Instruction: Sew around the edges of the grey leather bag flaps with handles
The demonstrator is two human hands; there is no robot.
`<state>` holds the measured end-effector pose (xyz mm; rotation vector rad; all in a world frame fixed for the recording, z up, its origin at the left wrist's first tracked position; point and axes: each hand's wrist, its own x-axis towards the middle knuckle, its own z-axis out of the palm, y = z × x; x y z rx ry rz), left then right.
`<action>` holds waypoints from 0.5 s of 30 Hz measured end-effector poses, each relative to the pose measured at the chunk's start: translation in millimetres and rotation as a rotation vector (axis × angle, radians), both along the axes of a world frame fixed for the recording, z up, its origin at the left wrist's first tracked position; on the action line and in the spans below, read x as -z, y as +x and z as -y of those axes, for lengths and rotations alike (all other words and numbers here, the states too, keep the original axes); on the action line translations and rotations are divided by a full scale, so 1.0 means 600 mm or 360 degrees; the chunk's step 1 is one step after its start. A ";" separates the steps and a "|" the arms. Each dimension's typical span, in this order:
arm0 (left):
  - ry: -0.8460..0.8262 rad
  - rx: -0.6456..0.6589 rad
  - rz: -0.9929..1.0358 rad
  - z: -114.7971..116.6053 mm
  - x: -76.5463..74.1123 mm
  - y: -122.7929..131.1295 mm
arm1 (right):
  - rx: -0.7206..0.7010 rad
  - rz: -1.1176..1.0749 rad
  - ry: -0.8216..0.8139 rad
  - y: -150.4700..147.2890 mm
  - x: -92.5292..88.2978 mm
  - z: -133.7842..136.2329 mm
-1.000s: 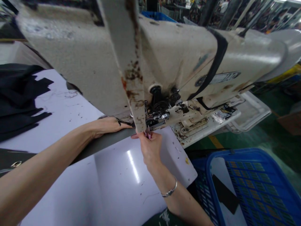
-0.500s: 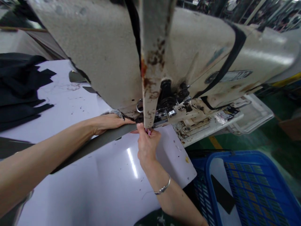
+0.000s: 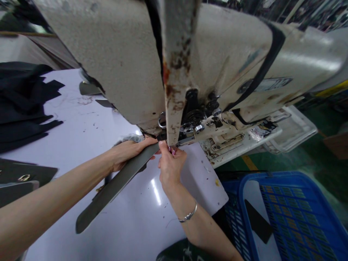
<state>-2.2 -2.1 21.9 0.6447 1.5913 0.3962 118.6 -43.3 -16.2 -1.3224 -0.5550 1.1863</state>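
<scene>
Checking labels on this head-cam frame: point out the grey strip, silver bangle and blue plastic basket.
grey strip (image 3: 114,188), head view, middle of its hanging length
silver bangle (image 3: 188,216), head view, front of the band
blue plastic basket (image 3: 272,176), head view, top of the rim

One head-worn camera looks forward and steeply down from just behind the left hand (image 3: 133,154) and right hand (image 3: 171,168), very near the underside of the sewing machine (image 3: 217,61) at 12 o'clock, taking in the white worktop (image 3: 81,108) at 9 o'clock and the blue plastic basket (image 3: 272,177) at 4 o'clock.
</scene>
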 end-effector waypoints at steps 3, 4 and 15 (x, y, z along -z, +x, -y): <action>0.0069 -0.0143 0.0080 0.025 -0.011 0.020 | 0.0009 0.0004 -0.0020 0.002 0.002 0.001; 0.0082 -0.0218 0.0101 0.034 -0.014 0.030 | 0.0011 0.0026 -0.0036 0.003 0.004 0.001; 0.0585 -0.0990 0.0545 0.092 -0.008 0.139 | -0.0105 -0.0028 -0.0082 0.054 -0.025 -0.003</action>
